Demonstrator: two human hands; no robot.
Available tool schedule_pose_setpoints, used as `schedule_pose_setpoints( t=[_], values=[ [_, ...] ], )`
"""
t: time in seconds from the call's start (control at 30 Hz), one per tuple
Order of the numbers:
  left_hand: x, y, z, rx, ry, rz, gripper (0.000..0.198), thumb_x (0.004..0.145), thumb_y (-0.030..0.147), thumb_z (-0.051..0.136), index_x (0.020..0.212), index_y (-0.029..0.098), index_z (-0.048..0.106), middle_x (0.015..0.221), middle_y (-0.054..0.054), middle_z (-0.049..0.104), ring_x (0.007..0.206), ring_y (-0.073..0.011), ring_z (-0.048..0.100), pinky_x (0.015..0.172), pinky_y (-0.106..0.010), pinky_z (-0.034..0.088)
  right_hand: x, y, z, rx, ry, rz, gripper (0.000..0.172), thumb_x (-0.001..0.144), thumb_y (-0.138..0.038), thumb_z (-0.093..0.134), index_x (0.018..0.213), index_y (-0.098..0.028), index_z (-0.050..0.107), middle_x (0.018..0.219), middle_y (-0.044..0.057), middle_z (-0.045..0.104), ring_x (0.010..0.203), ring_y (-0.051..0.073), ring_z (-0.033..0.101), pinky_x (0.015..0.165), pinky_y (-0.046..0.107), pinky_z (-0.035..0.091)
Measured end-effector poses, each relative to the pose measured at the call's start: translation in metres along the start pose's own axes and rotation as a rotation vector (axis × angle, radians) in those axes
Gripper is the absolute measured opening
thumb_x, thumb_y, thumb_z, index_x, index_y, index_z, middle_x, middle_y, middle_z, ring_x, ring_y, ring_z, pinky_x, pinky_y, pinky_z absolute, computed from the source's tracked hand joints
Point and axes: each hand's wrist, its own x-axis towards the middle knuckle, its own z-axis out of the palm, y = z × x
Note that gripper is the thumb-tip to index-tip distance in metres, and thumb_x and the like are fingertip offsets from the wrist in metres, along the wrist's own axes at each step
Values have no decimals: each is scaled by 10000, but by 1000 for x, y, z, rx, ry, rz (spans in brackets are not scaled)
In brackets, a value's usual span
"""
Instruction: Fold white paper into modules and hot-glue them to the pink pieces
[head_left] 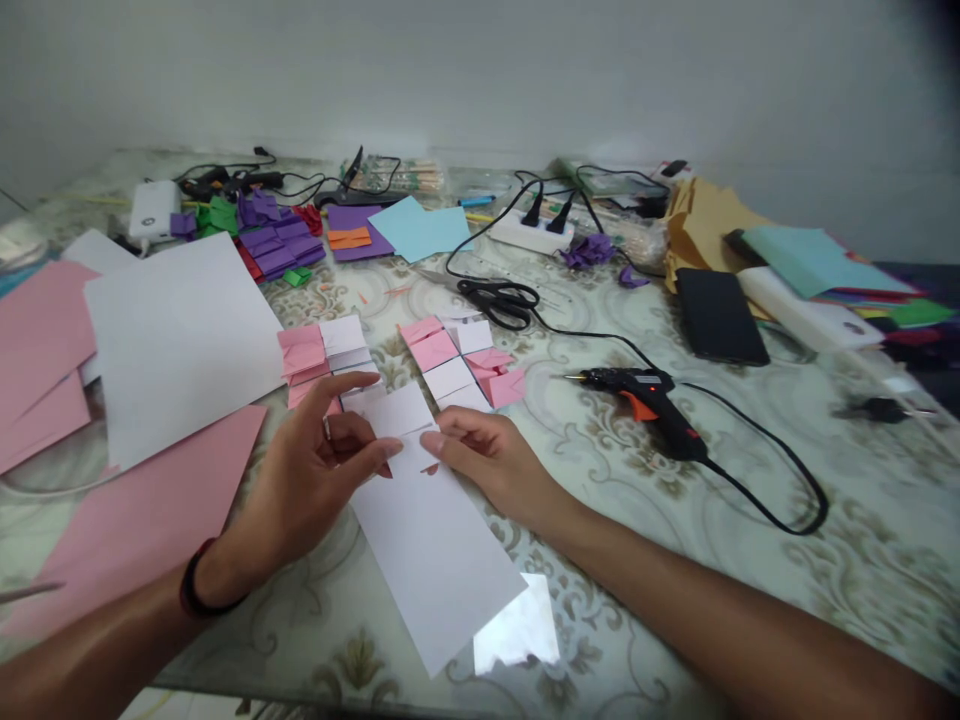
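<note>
Both hands pinch a small piece of folded white paper (407,412) above the middle of the table. My left hand (330,450) grips its left side between thumb and fingers; a ring and a dark wristband show on that arm. On the right edge, the thumb and fingers of my right hand (480,455) are closed. Beneath them a long white paper strip (442,560) lies slantwise. Just behind my hands sit pink and white folded paper squares, one group on the left (349,340) and another on the right (450,375).
Black scissors (499,300) lie behind the folded squares. A hot glue gun (652,400) with its cord rests at the right, near a black phone (720,315). Large white (180,350) and pink sheets (150,510) cover the left. A power strip (529,230) stands at the back.
</note>
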Motion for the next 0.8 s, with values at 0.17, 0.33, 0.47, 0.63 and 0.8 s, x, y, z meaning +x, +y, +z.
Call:
schedule_pose_setpoints(
  t=[0.17, 0.33, 0.47, 0.63, 0.8],
  values=[
    [1, 2, -1, 38, -80, -122, 429, 887, 300, 761, 1268, 181, 604, 665, 40, 710, 648, -148, 733, 622, -228, 554, -3, 2, 0, -105, 46, -19, 409, 843, -563, 771, 735, -186, 655, 661, -26, 621, 610, 110, 584, 604, 242, 469],
    [4, -3, -6, 48, -273, -262, 185, 888, 311, 738, 959, 140, 732, 740, -46, 796, 714, -191, 775, 653, -245, 585, -6, 4, 1, -161, -1, 6, 362, 881, -472, 731, 718, -172, 612, 626, -35, 554, 547, 88, 473, 495, 217, 353],
    [5, -8, -11, 94, -402, -272, 189, 915, 327, 713, 925, 150, 781, 811, -56, 815, 738, -205, 785, 632, -246, 582, -7, 2, 2, -229, -70, -12, 308, 868, -411, 742, 724, -158, 643, 607, -28, 543, 542, 94, 460, 481, 224, 323],
    [2, -10, -12, 110, -368, -229, 303, 927, 439, 719, 892, 146, 785, 832, -77, 818, 755, -226, 787, 636, -265, 591, -7, 1, 1, -169, -68, 1, 324, 850, -439, 770, 749, -156, 650, 625, -27, 556, 556, 94, 466, 497, 221, 339],
    [3, -12, -13, 50, -364, -241, 300, 900, 432, 741, 862, 135, 756, 815, -80, 802, 753, -228, 773, 648, -278, 602, -6, 3, 0, -107, -59, 9, 346, 839, -457, 789, 741, -154, 652, 638, -17, 585, 560, 98, 488, 503, 223, 354]
  ],
)
